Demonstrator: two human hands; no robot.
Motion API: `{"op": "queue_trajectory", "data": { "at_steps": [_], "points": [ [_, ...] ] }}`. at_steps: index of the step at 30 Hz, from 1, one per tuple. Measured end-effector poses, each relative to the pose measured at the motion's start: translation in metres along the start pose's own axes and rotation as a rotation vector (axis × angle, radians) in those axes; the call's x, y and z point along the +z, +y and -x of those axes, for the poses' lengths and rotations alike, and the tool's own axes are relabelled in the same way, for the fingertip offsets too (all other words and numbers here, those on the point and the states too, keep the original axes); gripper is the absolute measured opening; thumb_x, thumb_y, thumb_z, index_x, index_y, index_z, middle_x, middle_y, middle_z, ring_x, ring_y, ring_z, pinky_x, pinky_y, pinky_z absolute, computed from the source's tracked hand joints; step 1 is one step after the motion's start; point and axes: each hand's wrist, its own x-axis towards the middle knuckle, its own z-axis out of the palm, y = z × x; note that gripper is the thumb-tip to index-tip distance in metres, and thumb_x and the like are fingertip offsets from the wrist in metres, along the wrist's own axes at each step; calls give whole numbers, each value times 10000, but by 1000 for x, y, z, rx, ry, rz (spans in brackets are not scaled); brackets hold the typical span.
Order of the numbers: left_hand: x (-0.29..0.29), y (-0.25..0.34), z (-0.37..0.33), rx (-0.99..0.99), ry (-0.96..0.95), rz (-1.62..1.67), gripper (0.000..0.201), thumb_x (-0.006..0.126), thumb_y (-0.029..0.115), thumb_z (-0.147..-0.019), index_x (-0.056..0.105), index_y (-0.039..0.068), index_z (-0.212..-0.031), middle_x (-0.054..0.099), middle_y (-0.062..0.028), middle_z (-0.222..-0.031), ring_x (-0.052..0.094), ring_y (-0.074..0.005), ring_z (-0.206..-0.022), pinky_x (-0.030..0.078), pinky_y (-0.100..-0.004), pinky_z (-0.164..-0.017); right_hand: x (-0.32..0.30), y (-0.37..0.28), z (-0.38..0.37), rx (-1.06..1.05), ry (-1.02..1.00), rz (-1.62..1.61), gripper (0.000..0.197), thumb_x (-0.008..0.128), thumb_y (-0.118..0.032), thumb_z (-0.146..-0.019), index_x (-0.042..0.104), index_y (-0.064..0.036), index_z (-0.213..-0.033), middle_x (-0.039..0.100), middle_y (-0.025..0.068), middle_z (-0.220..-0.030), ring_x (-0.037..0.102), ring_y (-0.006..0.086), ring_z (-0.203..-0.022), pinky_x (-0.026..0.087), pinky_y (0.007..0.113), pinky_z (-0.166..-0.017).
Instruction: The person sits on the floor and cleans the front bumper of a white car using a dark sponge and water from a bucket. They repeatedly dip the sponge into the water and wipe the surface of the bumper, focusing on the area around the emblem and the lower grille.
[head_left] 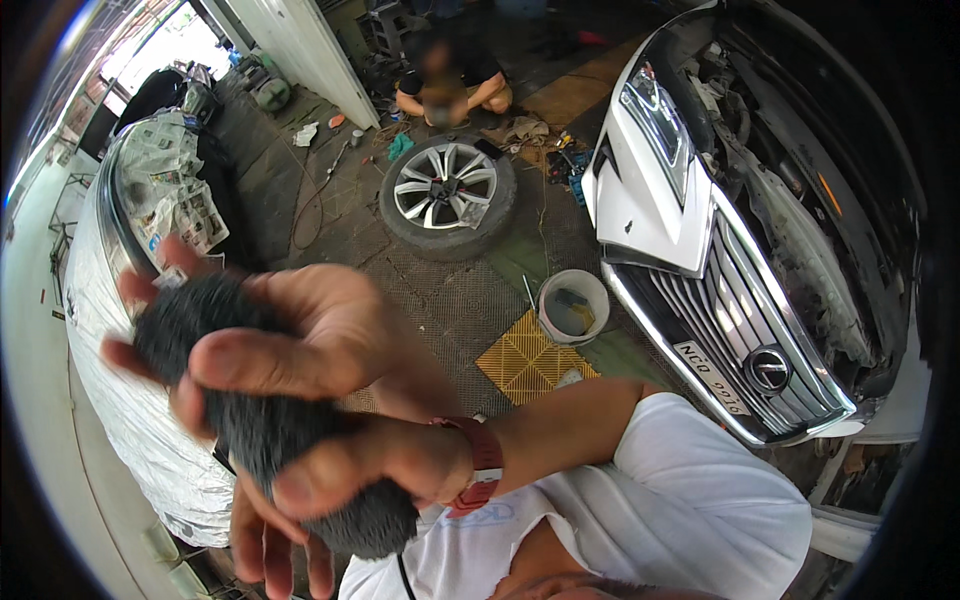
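Observation:
A long black thing with a fuzzy, short-fibred surface (265, 425) is held up close in front of me, at the lower left. My left hand (320, 325) is closed around its upper part, with the thumb across the front and blurred fingertips showing past its far side. Lower down, my right hand (395, 460) grips it with the thumb in front and several fingers behind. A red-banded watch (478, 465) is on my right wrist. From below the black thing runs a thin dark cable (404, 577). Its exact kind cannot be told.
To the right stands a white car (660, 235) with its engine bay exposed. A wheel (450, 195) lies on the floor, a bucket (598, 300) beside a yellow mat (520, 350). A person (455, 85) crouches behind the wheel. At left is a car under newspaper and silver sheeting (120, 400).

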Motion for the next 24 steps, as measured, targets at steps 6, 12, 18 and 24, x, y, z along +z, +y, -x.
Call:
{"op": "queue_trajectory", "data": {
  "at_steps": [6,12,18,24],
  "points": [
    [138,23,-38,429,-115,-1,376,691,50,-941,590,209,-1267,614,-45,-1261,676,-277,-1040,607,-442,-841,21,-66,112,184,311,143,439,766,-258,-953,615,11,-1266,613,25,-797,560,121,-547,424,244,-476],
    [191,54,-89,875,-243,-54,221,800,173,-937,656,258,-1081,643,88,-1041,684,-145,-922,578,-252,-750,15,-114,188,288,463,625,267,829,-219,-922,630,-59,-999,602,4,-779,562,74,-633,422,252,-550],
    [248,50,-166,1095,475,18,244,764,310,-990,603,268,-1168,565,98,-1075,597,-97,-782,528,-220,-617,58,-161,165,293,331,802,573,893,-186,-862,584,-26,-1317,640,17,-1202,575,113,-1137,479,326,-1029],
    [180,56,-263,1279,604,-307,225,598,184,-1018,438,127,-1166,515,-102,-991,529,-165,-570,371,-229,-332,115,-158,86,101,-28,912,599,874,-197,-861,578,0,-1344,650,44,-1208,579,144,-1120,483,341,-1032]
  ]
}}
